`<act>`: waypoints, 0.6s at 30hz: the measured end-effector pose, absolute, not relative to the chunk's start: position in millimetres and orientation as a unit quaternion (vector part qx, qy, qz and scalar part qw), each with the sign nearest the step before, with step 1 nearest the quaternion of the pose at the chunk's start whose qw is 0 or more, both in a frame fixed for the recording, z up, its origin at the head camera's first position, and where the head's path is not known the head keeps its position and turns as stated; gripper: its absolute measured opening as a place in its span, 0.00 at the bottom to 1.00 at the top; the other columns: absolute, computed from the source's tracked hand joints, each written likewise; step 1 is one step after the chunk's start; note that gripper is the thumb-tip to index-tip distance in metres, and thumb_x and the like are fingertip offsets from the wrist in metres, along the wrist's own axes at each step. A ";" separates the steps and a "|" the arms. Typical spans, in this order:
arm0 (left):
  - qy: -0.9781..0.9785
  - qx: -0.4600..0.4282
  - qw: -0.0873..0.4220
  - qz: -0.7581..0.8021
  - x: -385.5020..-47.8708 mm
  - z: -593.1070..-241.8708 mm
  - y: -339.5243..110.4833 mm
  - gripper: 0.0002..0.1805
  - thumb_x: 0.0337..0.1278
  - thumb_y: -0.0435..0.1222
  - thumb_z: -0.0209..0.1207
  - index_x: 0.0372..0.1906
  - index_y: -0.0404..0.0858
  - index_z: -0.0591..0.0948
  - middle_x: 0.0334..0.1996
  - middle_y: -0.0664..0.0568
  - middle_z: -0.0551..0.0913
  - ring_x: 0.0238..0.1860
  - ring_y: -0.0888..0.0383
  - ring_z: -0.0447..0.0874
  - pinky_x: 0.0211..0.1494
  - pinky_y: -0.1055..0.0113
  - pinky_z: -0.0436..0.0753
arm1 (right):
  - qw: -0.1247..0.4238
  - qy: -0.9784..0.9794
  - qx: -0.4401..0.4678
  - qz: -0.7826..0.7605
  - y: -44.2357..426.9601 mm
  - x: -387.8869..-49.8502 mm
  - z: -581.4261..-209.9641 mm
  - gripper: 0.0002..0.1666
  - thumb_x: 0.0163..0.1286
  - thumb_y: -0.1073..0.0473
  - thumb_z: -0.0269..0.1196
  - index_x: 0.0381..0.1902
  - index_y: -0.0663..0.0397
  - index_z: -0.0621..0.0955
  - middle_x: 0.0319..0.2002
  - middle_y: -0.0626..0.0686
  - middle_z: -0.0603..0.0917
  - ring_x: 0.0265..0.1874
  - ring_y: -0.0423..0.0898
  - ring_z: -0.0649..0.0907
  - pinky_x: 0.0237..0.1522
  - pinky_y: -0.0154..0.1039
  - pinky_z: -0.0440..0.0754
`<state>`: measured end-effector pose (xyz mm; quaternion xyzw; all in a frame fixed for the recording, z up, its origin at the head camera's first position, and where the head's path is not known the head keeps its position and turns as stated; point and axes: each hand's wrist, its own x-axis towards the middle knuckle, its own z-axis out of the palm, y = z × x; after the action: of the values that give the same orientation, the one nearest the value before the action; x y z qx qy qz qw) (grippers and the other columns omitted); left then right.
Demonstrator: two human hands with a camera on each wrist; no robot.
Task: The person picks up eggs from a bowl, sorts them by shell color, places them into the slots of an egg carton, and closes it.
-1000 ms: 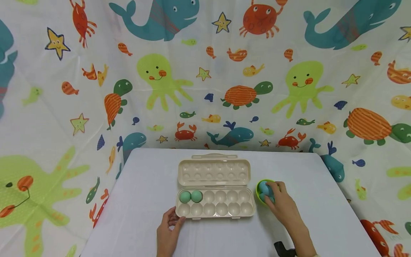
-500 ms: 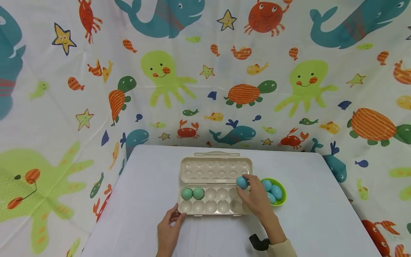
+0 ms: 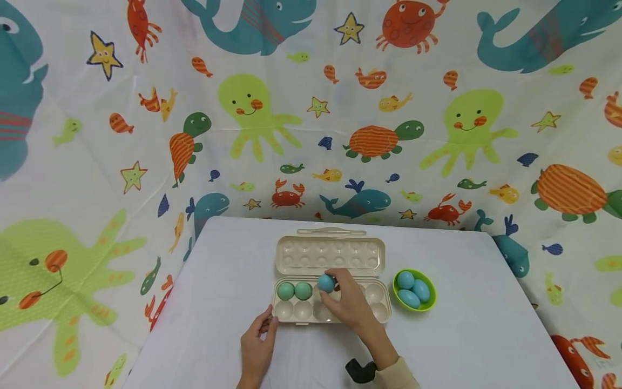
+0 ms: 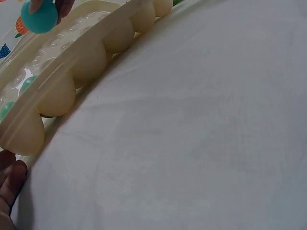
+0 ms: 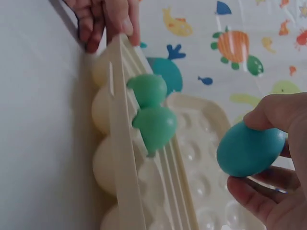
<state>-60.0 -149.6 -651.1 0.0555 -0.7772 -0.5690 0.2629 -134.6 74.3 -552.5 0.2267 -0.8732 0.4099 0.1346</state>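
Blue egg: I see the blue egg [image 3: 326, 283] raised above the carton [image 4: 57, 62], over the back row just right of the green pair; it is not seated in a well.
Right hand: the right hand [image 3: 351, 302] pinches the blue egg; in the right wrist view I read the thumb on one side and the fingers [image 5: 254, 196] on the other.
Left hand: the left hand [image 3: 257, 343] holds the carton's near left corner, thumb on the rim and fingers curled beside it; part of this grip is hidden from me.
Green eggs: two green eggs [image 3: 294, 291] sit side by side at the left end of the back row.
Bowl: the green bowl [image 3: 430, 303] stands just right of the carton, apart from it, with three blue eggs [image 3: 408, 298] inside.
Lid: the lid [image 3: 330, 241] lies folded back, away from the person, on the white-covered table [image 3: 466, 335].
Backdrop: a cloth [image 3: 291, 32] printed with sea animals hangs behind the table.
Change: half a second ago I had the blue egg near the carton's right end, and a second ago at the bowl; the right hand has carried it leftward, while the left hand stays at its corner.
Meaning: I judge the carry nearly complete, with the egg's release not yet made.
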 end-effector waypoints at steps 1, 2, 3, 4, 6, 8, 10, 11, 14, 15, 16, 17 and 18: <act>-0.777 0.058 0.262 -0.570 -60.0 -651.0 -149.8 0.15 0.59 0.28 0.67 0.52 0.36 0.86 0.43 0.46 0.90 0.32 0.70 0.84 0.37 0.83 0.79 | 0.131 -0.870 0.234 0.414 69.8 -134.5 -553.2 0.25 0.59 0.64 0.71 0.54 0.57 0.77 0.49 0.53 0.79 0.40 0.42 0.81 0.40 0.38 0.86; -0.777 0.061 0.261 -0.569 -60.0 -650.9 -149.9 0.15 0.60 0.29 0.66 0.52 0.37 0.86 0.44 0.46 0.90 0.32 0.70 0.84 0.37 0.83 0.79 | 0.126 -0.867 0.241 0.417 65.2 -134.5 -554.0 0.24 0.59 0.64 0.71 0.53 0.56 0.77 0.49 0.53 0.77 0.40 0.41 0.80 0.40 0.38 0.86; -0.778 0.065 0.259 -0.568 -60.1 -650.9 -150.2 0.15 0.60 0.29 0.66 0.52 0.37 0.86 0.46 0.46 0.90 0.32 0.70 0.84 0.37 0.83 0.79 | 0.121 -0.864 0.248 0.422 60.7 -134.3 -554.6 0.24 0.59 0.64 0.71 0.52 0.56 0.77 0.49 0.53 0.76 0.40 0.41 0.80 0.41 0.38 0.86; -0.780 0.068 0.256 -0.566 -60.7 -650.4 -150.1 0.14 0.61 0.29 0.66 0.52 0.37 0.86 0.47 0.46 0.90 0.32 0.70 0.83 0.37 0.83 0.78 | 0.117 -0.860 0.255 0.426 56.4 -134.4 -554.9 0.23 0.58 0.65 0.70 0.52 0.57 0.77 0.48 0.53 0.75 0.40 0.41 0.81 0.41 0.38 0.86; -0.784 0.074 0.251 -0.563 -61.8 -649.5 -149.9 0.14 0.61 0.29 0.66 0.52 0.36 0.86 0.48 0.45 0.89 0.32 0.71 0.83 0.37 0.83 0.78 | 0.109 -0.856 0.269 0.428 48.2 -134.0 -556.3 0.23 0.58 0.65 0.70 0.51 0.57 0.77 0.47 0.52 0.75 0.40 0.41 0.81 0.42 0.38 0.86; -0.788 0.079 0.248 -0.557 -62.3 -649.2 -149.8 0.14 0.61 0.29 0.66 0.52 0.35 0.85 0.49 0.45 0.89 0.31 0.71 0.83 0.37 0.83 0.78 | 0.108 -0.859 0.283 0.414 40.2 -132.6 -557.6 0.23 0.57 0.64 0.70 0.51 0.57 0.78 0.47 0.51 0.76 0.41 0.41 0.82 0.43 0.37 0.86; -0.792 0.082 0.246 -0.553 -62.5 -649.7 -149.9 0.14 0.61 0.29 0.65 0.52 0.34 0.85 0.49 0.45 0.89 0.31 0.71 0.84 0.37 0.83 0.78 | 0.114 -0.866 0.295 0.388 32.5 -131.3 -560.1 0.23 0.57 0.62 0.71 0.51 0.56 0.79 0.47 0.51 0.78 0.42 0.42 0.83 0.45 0.37 0.86; -0.793 0.082 0.247 -0.551 -62.4 -650.1 -149.8 0.14 0.62 0.29 0.65 0.52 0.33 0.85 0.48 0.44 0.89 0.31 0.70 0.84 0.37 0.83 0.78 | 0.114 -0.870 0.300 0.374 29.2 -130.3 -561.2 0.23 0.57 0.61 0.72 0.51 0.55 0.79 0.47 0.50 0.79 0.43 0.42 0.83 0.46 0.36 0.85; -0.796 0.081 0.248 -0.546 -61.7 -651.7 -149.6 0.14 0.63 0.30 0.64 0.52 0.33 0.85 0.47 0.44 0.90 0.30 0.68 0.84 0.36 0.82 0.78 | 0.105 -0.882 0.309 0.341 20.5 -127.2 -564.5 0.24 0.59 0.58 0.73 0.53 0.53 0.80 0.49 0.49 0.81 0.47 0.42 0.83 0.50 0.36 0.84; -0.796 0.081 0.249 -0.546 -61.4 -652.1 -149.6 0.13 0.64 0.30 0.64 0.52 0.33 0.85 0.47 0.43 0.90 0.30 0.68 0.84 0.35 0.82 0.77 | 0.098 -0.883 0.311 0.338 18.1 -126.3 -565.7 0.24 0.59 0.58 0.73 0.53 0.53 0.81 0.50 0.49 0.81 0.48 0.43 0.83 0.51 0.36 0.84; -0.796 0.080 0.249 -0.546 -61.1 -652.4 -149.5 0.13 0.64 0.30 0.63 0.53 0.33 0.85 0.47 0.43 0.90 0.30 0.68 0.84 0.35 0.82 0.77 | 0.090 -0.886 0.311 0.333 16.0 -125.2 -566.9 0.24 0.60 0.58 0.73 0.54 0.53 0.80 0.50 0.49 0.81 0.49 0.43 0.83 0.52 0.36 0.83; -0.796 0.080 0.249 -0.546 -60.8 -652.5 -149.5 0.13 0.65 0.31 0.63 0.53 0.34 0.85 0.47 0.44 0.90 0.30 0.68 0.84 0.35 0.82 0.77 | 0.080 -0.888 0.311 0.329 14.2 -124.0 -567.3 0.24 0.61 0.58 0.73 0.55 0.53 0.80 0.51 0.49 0.81 0.50 0.43 0.83 0.53 0.36 0.83; -0.795 0.082 0.248 -0.548 -60.6 -652.6 -149.7 0.13 0.65 0.31 0.63 0.53 0.34 0.85 0.47 0.44 0.89 0.30 0.68 0.84 0.35 0.82 0.77 | 0.074 -0.891 0.311 0.323 12.4 -123.3 -568.5 0.24 0.61 0.58 0.72 0.55 0.53 0.80 0.51 0.49 0.81 0.51 0.43 0.83 0.54 0.36 0.83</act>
<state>-60.6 -149.7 -652.6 0.0816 -0.7946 -0.5480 0.2483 -123.3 12.4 -568.5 0.3106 -0.8911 0.3227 0.0738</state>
